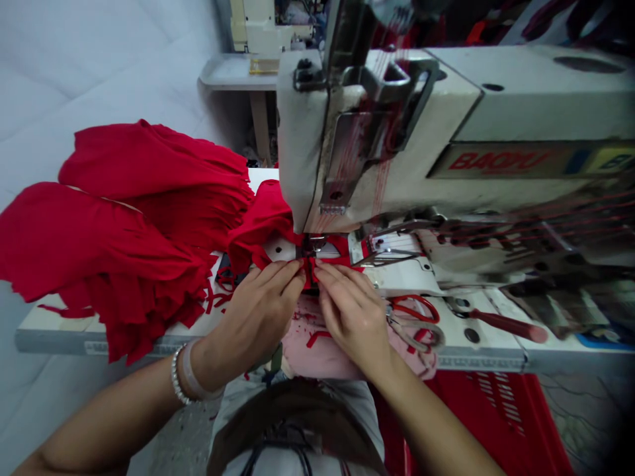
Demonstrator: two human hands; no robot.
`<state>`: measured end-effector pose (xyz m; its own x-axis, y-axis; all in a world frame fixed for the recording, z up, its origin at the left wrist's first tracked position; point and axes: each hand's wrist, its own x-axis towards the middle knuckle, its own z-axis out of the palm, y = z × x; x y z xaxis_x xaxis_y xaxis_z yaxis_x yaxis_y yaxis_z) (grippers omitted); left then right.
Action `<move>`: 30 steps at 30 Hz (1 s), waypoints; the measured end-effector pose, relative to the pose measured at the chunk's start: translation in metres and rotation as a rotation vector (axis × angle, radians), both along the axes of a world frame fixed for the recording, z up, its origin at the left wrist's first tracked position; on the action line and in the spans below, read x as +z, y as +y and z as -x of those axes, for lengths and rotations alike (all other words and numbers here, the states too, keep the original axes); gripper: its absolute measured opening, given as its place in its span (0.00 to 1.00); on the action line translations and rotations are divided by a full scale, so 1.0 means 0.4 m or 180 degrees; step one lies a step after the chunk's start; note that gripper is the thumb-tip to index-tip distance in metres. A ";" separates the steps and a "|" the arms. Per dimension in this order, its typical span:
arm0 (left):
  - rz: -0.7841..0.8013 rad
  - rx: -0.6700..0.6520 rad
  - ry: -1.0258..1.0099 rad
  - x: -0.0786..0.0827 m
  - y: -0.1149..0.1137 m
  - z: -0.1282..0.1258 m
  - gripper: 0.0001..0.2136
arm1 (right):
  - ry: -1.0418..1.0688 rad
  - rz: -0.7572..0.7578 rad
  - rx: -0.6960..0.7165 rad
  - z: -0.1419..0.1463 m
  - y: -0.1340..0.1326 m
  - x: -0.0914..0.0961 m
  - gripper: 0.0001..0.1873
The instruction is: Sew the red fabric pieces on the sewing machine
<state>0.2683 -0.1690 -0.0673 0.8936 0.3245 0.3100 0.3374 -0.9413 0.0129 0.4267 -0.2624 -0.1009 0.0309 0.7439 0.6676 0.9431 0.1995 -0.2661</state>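
My left hand point(265, 307) and my right hand point(354, 314) meet just in front of the presser foot point(313, 244) of a sewing machine point(302, 139). Between their fingertips is a small piece of red fabric point(308, 272), pinched from both sides and lying close to the needle area. The fingers of both hands are closed and pressed together; the thumbs are partly hidden. More red cloth point(265, 215) runs behind the left hand, beside the machine head. Several red threads point(381, 178) come down the front of the machine.
Piles of red fabric pieces point(149, 218) cover the table's left side. Red-handled scissors point(414, 309) and a red-handled screwdriver-like tool point(510, 325) lie to the right. A pink cloth point(307, 350) with red scraps hangs at the front edge. Below right stands a red plastic basket point(526, 423).
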 end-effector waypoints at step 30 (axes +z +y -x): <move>-0.0254 0.0005 -0.0012 -0.025 0.030 -0.005 0.20 | -0.0896 0.0197 -0.0333 -0.008 0.022 0.013 0.15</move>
<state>0.2703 -0.1569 -0.0774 0.8919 0.2999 0.3384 0.3388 -0.9389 -0.0608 0.4300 -0.2534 -0.0957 -0.0702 0.7859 0.6143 0.9960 0.0890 0.0000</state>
